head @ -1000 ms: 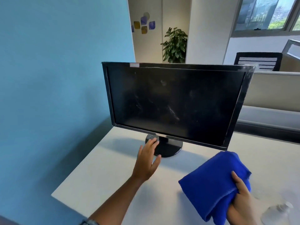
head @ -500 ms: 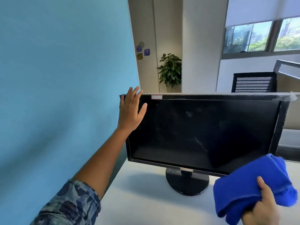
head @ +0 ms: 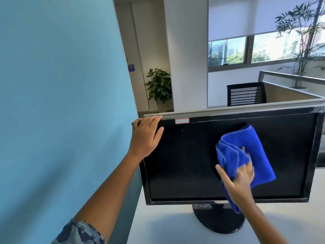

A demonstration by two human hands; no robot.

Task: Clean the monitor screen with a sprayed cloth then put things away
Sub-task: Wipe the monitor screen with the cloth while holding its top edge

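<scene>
Monitor (head: 184,164): my left hand (head: 145,136) grips its ten-o'clock corner, steadying it. Cloth (head: 246,152): my right hand (head: 241,176) presses it flat, right of centre, for wiping.

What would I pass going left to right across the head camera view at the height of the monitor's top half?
Blue partition wall → left hand gripping the monitor's top left corner → bare black monitor screen → blue cloth pressed on the screen by the right hand → monitor's right bezel.

Monitor (head: 193,164) rt edge cut off; cloth (head: 246,152) hides screen centre.
</scene>
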